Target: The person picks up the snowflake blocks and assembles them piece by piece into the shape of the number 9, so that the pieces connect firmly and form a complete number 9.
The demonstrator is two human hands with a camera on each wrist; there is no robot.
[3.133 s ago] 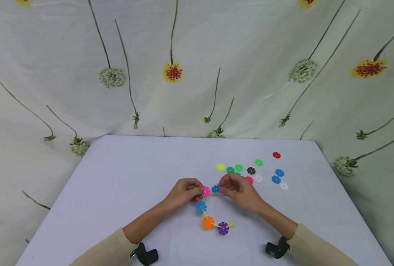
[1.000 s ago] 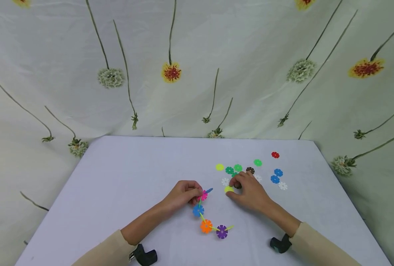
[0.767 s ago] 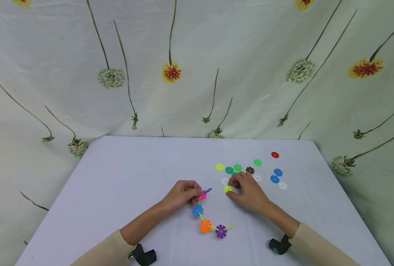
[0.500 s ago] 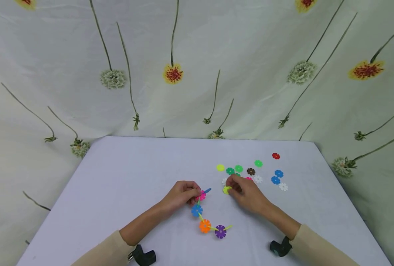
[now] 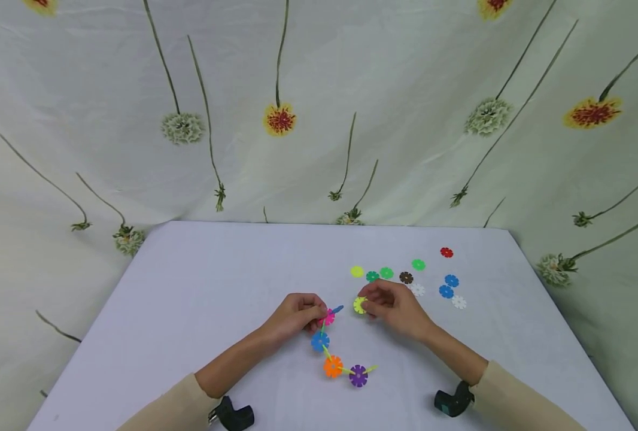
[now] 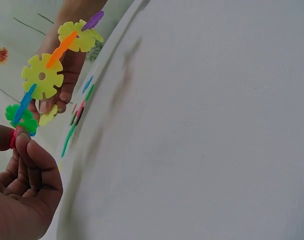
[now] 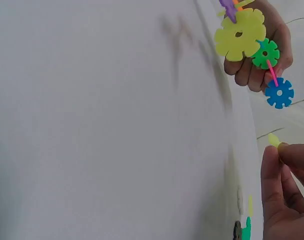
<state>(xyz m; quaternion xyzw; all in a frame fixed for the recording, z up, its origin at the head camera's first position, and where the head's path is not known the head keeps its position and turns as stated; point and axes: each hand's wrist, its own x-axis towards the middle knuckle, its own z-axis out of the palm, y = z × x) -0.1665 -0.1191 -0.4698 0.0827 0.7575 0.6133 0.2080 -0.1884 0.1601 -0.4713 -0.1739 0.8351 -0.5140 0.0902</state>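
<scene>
White worktop [image 5: 200, 287]: my left grip [image 5: 296, 315] pinches the linked chain of plastic snowflake discs [image 5: 327, 347]; my right grip [image 5: 391, 305] pinches a loose yellow-green disc [image 5: 359, 304] beside its blue end disc [image 5: 337, 309]. Next: align slots.

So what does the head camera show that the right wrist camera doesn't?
Only the head view shows the whole white table, the flowered cloth backdrop and the loose plastic flower discs scattered at the table's far right. Only the right wrist view shows edge-on yellow-green discs linking the chain. Both show the left hand holding the chain of coloured flower discs, and the right hand pinching a yellow-green disc.
</scene>
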